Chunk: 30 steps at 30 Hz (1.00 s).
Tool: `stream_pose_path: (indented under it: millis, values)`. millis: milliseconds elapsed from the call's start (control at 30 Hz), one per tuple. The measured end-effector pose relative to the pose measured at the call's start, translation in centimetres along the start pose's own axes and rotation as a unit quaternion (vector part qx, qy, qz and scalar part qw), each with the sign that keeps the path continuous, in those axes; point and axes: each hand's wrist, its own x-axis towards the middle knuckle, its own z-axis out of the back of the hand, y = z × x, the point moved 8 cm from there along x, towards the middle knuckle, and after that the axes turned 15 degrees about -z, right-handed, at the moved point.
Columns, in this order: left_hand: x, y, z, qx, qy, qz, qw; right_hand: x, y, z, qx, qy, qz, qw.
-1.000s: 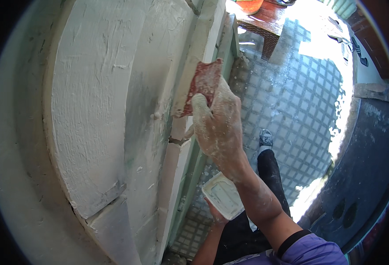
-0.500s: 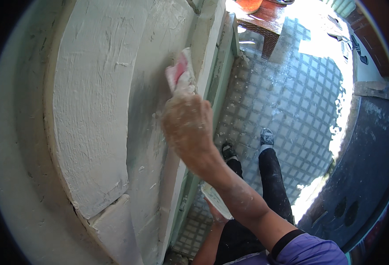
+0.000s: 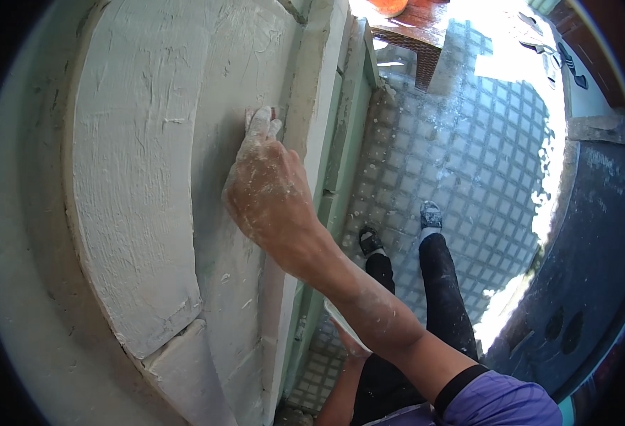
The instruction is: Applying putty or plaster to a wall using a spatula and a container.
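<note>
My right hand (image 3: 266, 184), speckled with white paste, grips a small flat putty scraper (image 3: 273, 112) in pink and white. Its blade lies against the recessed strip of a white-coated panel (image 3: 238, 177); the fingers hide most of it. Low in the view, partly behind my right forearm, my left hand (image 3: 353, 346) holds a pale shallow container (image 3: 342, 321) from below. That container is tilted, so its inside hardly shows. Ridges and streaks of white putty mark the raised part of the panel (image 3: 138, 177).
A green and white frame (image 3: 341, 153) runs along the panel's right side. Beyond it lies a tiled floor (image 3: 462, 156), where my sandalled feet stand. A reddish wooden table (image 3: 419, 25) bears an orange object (image 3: 387, 6). A dark sheet (image 3: 582, 234) lies at the right.
My right hand has shifted left on the panel with the scraper, whose pink face now shows far less. In my left hand the container has turned more edge-on.
</note>
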Motion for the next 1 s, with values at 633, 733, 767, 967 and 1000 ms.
stream_pose_path:
  millis: [633, 733, 767, 967, 1000]
  values:
    - [-0.2, -2.3, -12.8, 0.189, -0.004, -0.093, 0.978, 0.1, 0.9, 5.9, 0.138, 0.002, -0.016, 0.99]
    - [-0.7, -2.8, -9.8, 0.111, -0.02, -0.07, 0.991, 0.7, 0.1, 0.3, 0.014, 0.032, 0.028, 0.999]
    - [-0.8, -2.6, -8.6, 0.109, -0.018, -0.068, 0.992, 0.8, 0.4, -0.4, -0.034, 0.035, 0.045, 0.998]
    - [2.7, -3.8, -9.8, 0.169, 0.314, -0.171, 0.919, -6.0, 1.7, 4.4, 0.217, -0.025, 0.06, 0.974]
    - [2.6, -3.4, -9.6, 0.181, 0.364, -0.191, 0.894, -5.7, 1.7, 4.6, 0.221, -0.022, 0.06, 0.973]
